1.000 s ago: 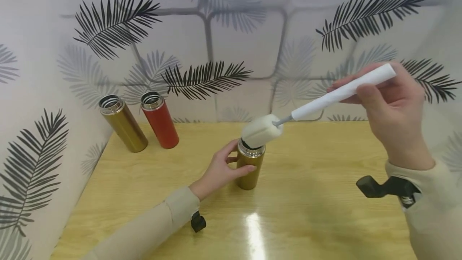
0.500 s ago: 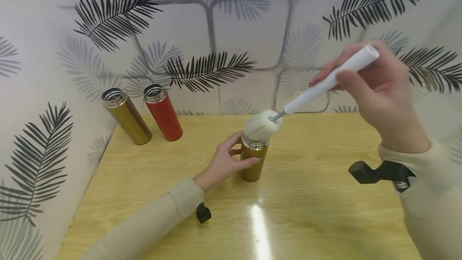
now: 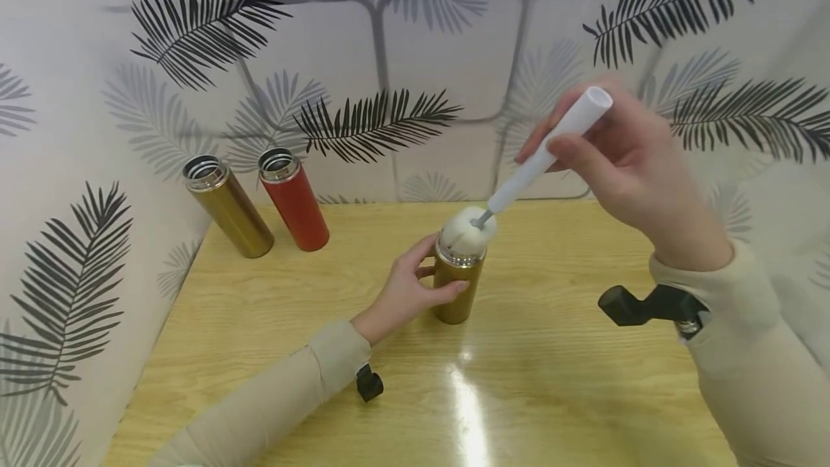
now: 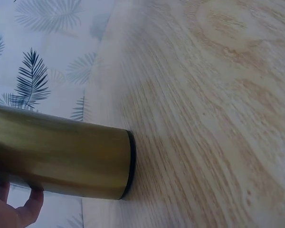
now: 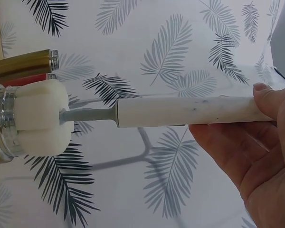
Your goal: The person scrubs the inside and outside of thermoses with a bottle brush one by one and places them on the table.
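Note:
My left hand [image 3: 405, 290] grips a gold thermos bottle [image 3: 454, 294] around its upper body; the bottle stands upright on the table, its lid off. In the left wrist view the base of the gold bottle [image 4: 76, 156] meets the wood. My right hand [image 3: 622, 157] pinches the white handle of a bottle brush [image 3: 532, 171] between thumb and fingers. Its cream sponge head [image 5: 40, 118] sits partly inside the bottle's mouth, with the upper part bulging out above the steel rim. The handle slants up to the right in the head view.
A second gold bottle [image 3: 233, 215] and a red bottle [image 3: 298, 207], both without lids, stand at the table's back left. Behind the wooden table [image 3: 259, 323] rises a wall covering with leaf prints [image 3: 447, 42]. Each sleeve carries a black camera mount [image 3: 648, 305].
My right hand has moved left and tilted the brush steeper. The sponge head, earlier lying slanted on the rim, now sits lower in the mouth. My left hand keeps its hold.

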A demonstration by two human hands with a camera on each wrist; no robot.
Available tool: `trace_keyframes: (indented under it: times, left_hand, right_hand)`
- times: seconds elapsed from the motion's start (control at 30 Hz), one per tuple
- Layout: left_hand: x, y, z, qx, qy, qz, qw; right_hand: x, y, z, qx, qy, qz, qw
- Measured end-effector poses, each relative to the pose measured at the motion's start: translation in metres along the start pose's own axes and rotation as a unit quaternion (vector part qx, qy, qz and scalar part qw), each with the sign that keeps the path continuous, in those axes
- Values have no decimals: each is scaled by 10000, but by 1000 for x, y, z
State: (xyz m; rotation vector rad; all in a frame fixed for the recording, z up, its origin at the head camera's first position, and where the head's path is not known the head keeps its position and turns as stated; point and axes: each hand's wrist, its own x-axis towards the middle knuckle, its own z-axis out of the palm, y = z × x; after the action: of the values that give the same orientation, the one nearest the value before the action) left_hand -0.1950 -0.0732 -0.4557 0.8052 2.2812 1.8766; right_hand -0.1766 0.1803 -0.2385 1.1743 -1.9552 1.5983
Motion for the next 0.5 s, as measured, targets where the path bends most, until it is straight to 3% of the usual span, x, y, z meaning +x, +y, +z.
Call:
trace_keyframes:
  times: [0.33,0.5]
  left_hand:
    - [0,0,5,191,-117,80,9997]
    - [-1,-1,3,231,-73,64,9997]
  right_hand:
    - [-3,15,16,-993,-495,-137,9937]
    - [-3,28,24,-964,-635,-127,9932]
